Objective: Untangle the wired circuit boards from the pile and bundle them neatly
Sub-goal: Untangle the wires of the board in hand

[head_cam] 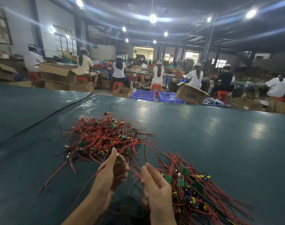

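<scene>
A tangled pile of small green circuit boards with red and black wires lies on the dark green table in front of me. A second, more ordered heap of wired boards lies at the lower right, wires fanning away to the right. My left hand is at the pile's near edge, thumb and fingers closed on a wired board with a yellow part, red wires trailing under the palm. My right hand hovers just left of the ordered heap, fingers apart; I see nothing held in it.
Beyond the table's far edge stand blue plastic crates and open cardboard boxes. Several seated people in white caps work at benches farther back. A seam runs diagonally across the table at the left.
</scene>
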A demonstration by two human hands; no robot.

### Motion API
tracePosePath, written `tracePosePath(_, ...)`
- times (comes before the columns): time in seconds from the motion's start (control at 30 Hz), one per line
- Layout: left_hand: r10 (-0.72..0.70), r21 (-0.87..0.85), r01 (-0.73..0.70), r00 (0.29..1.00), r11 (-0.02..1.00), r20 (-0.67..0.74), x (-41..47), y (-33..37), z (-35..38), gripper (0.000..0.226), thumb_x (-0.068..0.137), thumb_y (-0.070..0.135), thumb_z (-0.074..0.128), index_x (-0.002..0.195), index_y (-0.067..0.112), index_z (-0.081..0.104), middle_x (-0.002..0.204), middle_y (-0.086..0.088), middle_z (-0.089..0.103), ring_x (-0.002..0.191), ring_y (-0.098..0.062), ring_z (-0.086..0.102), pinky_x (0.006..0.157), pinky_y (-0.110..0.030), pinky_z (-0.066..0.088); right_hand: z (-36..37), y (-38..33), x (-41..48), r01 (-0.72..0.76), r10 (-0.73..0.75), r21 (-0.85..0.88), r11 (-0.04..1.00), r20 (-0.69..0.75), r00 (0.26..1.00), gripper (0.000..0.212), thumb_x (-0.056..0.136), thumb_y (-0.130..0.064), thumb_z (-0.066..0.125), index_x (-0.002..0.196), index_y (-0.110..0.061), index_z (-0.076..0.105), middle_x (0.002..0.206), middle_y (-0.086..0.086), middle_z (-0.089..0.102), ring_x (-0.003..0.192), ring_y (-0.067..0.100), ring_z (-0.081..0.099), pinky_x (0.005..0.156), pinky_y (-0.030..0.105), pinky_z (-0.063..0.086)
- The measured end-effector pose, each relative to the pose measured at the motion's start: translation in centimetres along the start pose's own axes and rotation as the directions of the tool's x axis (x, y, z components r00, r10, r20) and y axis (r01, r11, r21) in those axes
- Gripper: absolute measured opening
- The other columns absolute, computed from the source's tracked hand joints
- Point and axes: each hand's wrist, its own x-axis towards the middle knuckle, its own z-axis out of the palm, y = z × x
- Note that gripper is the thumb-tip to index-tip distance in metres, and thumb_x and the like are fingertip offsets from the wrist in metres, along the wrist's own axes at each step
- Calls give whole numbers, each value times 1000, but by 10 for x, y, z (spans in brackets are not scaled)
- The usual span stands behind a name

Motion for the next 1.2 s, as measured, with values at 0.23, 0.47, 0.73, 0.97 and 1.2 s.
tracePosePath(0.23, -44, 282, -31, 966, 959, 257, -7, -16, 9, 33, 92, 26, 60, 66, 11, 73, 59, -4, 64, 53, -13, 59, 53, -22, 46, 2, 2, -1, 82, -85, -155, 984, -9, 996, 24, 82, -31, 69, 60, -37, 77, 72, -8, 75, 70, 1, 71, 58, 11, 53)
tracePosePath(0.47, 40, 376, -188, 929, 908, 368, -7, -1, 3, 52, 90, 42, 61, 47, 13, 58, 49, -7, 56, 48, -16, 52, 59, -25, 47, -25, -24, 7, 115, -80, 153, 982, -217, 973, 25, 79, -35, 64, 80, -15, 79, 50, -3, 52, 36, 5, 35, 33, 17, 29)
tracePosePath(0.73, 160, 476, -249, 962, 843, 220, -8, -14, 5, 41, 81, 47, 61, 65, 10, 57, 56, -6, 59, 53, -19, 56, 54, -33, 47, -20, -12, 8, 148, -150, -27, 989, -126, 981, 69, 81, -36, 70, 142, -15, 45, 82, -4, 76, 49, 6, 56, 44, 19, 46)
tracePosePath(0.97, 178, 787, -592, 805, 174, 566, -6, -24, -13, 38, 87, 48, 50, 123, 38, 47, 104, 14, 67, 94, -9, 63, 78, -21, 49, -13, 3, 7, 227, -243, -305, 925, -15, 970, 37, 83, -23, 73, 117, -10, 69, 88, -5, 77, 80, 8, 73, 68, 19, 58)
tracePosePath(1.2, 521, 829, -554, 689, -69, 504, 16, -11, -35, 24, 84, 24, 60, 107, 23, 67, 108, 9, 66, 101, -12, 60, 87, -29, 46, -20, -3, 5, 360, -459, -550, 754, -49, 887, 31, 82, -44, 63, 111, -36, 67, 75, -4, 70, 58, 4, 55, 58, 20, 51)
